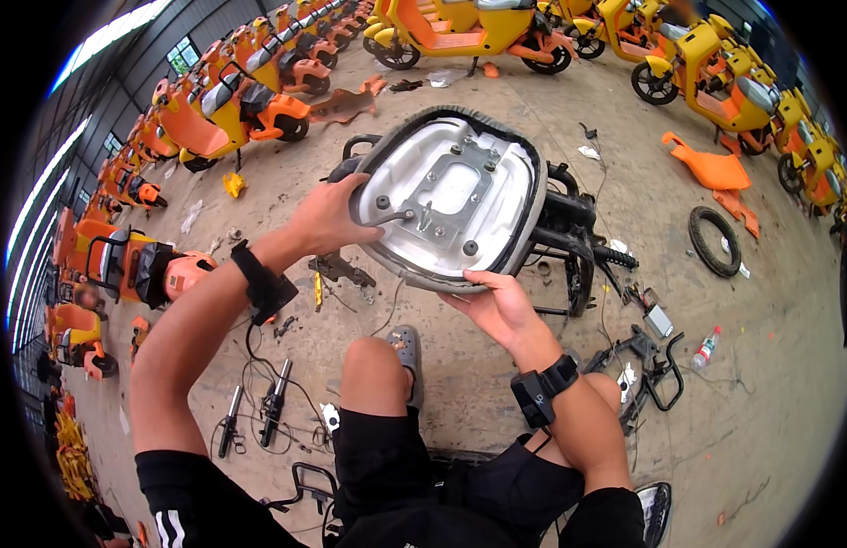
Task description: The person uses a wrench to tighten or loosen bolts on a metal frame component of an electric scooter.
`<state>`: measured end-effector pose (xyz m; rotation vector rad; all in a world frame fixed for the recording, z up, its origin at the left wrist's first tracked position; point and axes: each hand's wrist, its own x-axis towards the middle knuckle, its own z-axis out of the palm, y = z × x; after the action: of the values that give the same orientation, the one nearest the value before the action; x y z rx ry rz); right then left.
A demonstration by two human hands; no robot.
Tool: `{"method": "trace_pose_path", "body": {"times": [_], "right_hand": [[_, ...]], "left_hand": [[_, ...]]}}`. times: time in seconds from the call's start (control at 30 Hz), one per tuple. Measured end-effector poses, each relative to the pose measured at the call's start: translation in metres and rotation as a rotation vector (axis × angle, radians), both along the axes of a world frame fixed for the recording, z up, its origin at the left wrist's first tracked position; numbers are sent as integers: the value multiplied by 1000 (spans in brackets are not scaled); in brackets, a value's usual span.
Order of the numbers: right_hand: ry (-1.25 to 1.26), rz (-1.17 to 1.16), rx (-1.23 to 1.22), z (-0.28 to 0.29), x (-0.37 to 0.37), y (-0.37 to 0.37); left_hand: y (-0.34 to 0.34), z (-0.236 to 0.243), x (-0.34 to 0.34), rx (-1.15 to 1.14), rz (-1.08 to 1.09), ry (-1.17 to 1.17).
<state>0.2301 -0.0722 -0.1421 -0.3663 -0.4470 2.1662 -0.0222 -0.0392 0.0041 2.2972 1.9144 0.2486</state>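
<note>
And there was the seat (510,196), underside up, out in front of the knees (378,370)! The left hand (327,217) clamped its left side, the right hand (498,312) pinched its near side, a black frame (569,222) showing just beyond

A workshop in a large shed: rows of yellow-and-orange scooters (483,29), a loose tyre (694,228) on bare floor (789,352), seemingly metal-clad wall (142,62).
</note>
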Motion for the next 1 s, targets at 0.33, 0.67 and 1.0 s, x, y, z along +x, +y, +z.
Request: {"method": "trace_pose_path", "body": {"times": [0.33, 0.67, 1.0], "right_hand": [[-48, 43, 31, -6, 8, 5], [-56, -157, 0, -17, 6, 16], [-234, -251, 40, 2, 6, 10]], "left_hand": [[3, 8, -4, -43, -105, 126], [-7, -15, 5, -15, 51, 86], [-6, -16, 6, 173, 0, 153]]}}
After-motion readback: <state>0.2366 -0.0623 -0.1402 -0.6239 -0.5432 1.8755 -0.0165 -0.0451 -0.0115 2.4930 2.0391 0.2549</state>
